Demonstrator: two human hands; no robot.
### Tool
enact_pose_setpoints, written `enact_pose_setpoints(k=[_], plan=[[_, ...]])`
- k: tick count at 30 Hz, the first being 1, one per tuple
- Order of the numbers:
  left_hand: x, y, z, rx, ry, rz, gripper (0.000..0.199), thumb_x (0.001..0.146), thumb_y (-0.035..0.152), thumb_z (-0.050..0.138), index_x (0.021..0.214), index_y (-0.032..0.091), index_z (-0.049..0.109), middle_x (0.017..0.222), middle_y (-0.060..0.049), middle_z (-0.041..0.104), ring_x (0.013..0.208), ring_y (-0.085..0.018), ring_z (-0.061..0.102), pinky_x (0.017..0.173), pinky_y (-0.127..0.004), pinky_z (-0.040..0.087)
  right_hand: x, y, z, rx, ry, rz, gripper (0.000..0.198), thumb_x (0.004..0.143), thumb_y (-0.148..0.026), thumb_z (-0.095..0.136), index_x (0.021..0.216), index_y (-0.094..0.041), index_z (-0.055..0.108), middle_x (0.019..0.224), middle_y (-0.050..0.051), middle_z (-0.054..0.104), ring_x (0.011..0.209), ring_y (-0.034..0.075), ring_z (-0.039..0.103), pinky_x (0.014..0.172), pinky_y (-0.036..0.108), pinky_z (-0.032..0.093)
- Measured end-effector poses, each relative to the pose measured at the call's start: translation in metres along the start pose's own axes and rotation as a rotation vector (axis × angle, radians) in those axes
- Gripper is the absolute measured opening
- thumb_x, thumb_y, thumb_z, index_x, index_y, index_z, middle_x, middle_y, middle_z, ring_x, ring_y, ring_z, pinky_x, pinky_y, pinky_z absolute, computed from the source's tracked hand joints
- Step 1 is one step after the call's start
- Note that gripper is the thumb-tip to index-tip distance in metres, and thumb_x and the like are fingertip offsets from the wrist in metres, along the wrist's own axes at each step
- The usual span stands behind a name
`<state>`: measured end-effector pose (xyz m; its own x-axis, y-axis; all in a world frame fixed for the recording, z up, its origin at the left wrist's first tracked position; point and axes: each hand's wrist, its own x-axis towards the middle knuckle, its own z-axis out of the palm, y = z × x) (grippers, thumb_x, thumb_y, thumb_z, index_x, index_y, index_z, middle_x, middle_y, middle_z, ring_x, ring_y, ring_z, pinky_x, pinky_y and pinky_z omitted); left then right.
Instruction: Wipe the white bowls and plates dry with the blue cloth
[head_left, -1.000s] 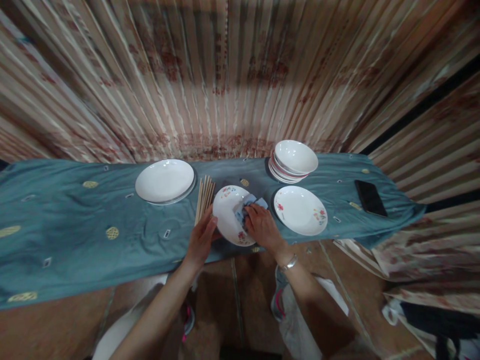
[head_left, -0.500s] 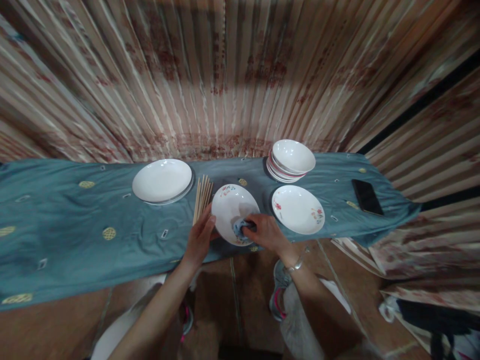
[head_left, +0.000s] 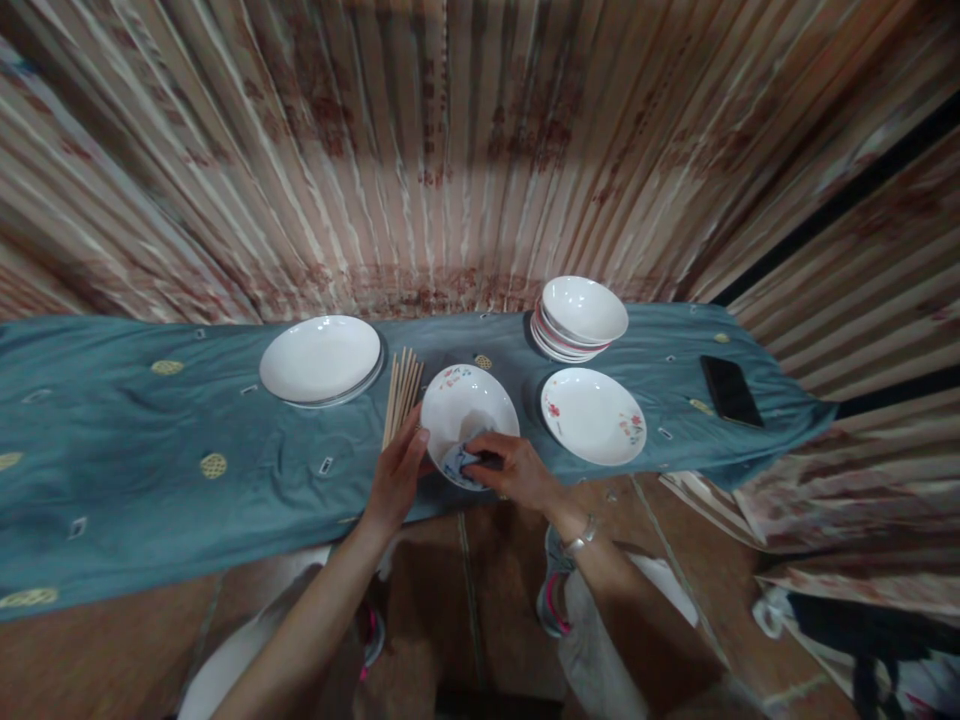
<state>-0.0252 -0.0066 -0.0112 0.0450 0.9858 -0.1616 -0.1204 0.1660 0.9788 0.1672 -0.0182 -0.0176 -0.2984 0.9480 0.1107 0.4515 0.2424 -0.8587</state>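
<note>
My left hand (head_left: pixel 399 465) grips the left rim of a white plate (head_left: pixel 469 405) with a small floral print, thumb on top and fingers underneath. The plate is held near the table's front edge. Bunched in my right hand (head_left: pixel 517 470) is a bluish patterned cloth (head_left: pixel 459 462), pressed on the lower part of the plate's surface. Just left of the plate lie several wooden chopsticks (head_left: pixel 403 390), their near ends partly behind my left hand. To the right rests another floral plate (head_left: pixel 592 417).
A stack of white bowls (head_left: pixel 583 310) stands at the back right. Stacked larger plates (head_left: pixel 321 358) lie left of the chopsticks. A black phone (head_left: pixel 731 390) is at the right end of the table with its teal cloth (head_left: pixel 150 470). Behind hangs a pleated curtain (head_left: pixel 465 170).
My right hand has slid the cloth a little left and down across the plate. My left hand keeps its hold on the rim. The whole view has shifted slightly.
</note>
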Motion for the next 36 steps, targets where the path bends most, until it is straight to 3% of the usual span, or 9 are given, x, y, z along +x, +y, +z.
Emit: enact_pose_setpoints(k=[7,16,26,36], plan=[[0.000,0.000,0.000,0.031,-0.018,0.007,0.073,0.081,0.061,0.062,0.141,0.020,0.055,0.150,-0.012,0.050,0.127,-0.035,0.055,0.080,-0.038,0.061,0.004,-0.002,0.010,0.038,0.046,-0.122,0.019,0.089,-0.025,0.068,0.107,-0.022,0.074,0.103,0.005,0.072,0.095,0.017,0.068,0.089,0.029,0.052],[-0.001,-0.005,-0.002,0.026,-0.016,0.018,0.071,0.082,0.059,0.061,0.143,0.022,0.053,0.153,-0.012,0.046,0.129,-0.034,0.054,0.080,-0.037,0.061,0.013,-0.002,0.019,-0.144,0.092,-0.289,0.033,0.096,-0.025,0.055,0.127,-0.022,0.065,0.128,0.011,0.061,0.121,0.022,0.056,0.108,0.040,0.046],[-0.003,-0.005,-0.001,-0.004,-0.023,0.005,0.071,0.083,0.057,0.063,0.143,0.021,0.052,0.152,-0.013,0.048,0.125,-0.032,0.056,0.080,-0.036,0.060,0.022,0.001,0.018,-0.306,0.120,-0.252,0.041,0.100,-0.028,0.045,0.140,-0.023,0.054,0.143,0.013,0.049,0.132,0.025,0.047,0.113,0.045,0.040],[-0.004,-0.001,0.001,0.006,-0.033,0.010,0.072,0.082,0.057,0.064,0.144,0.022,0.052,0.149,-0.013,0.051,0.127,-0.034,0.054,0.077,-0.036,0.060,0.032,0.016,0.015,-0.402,0.191,-0.201,0.043,0.101,-0.027,0.041,0.140,-0.016,0.053,0.141,0.017,0.052,0.131,0.028,0.047,0.114,0.050,0.039]])
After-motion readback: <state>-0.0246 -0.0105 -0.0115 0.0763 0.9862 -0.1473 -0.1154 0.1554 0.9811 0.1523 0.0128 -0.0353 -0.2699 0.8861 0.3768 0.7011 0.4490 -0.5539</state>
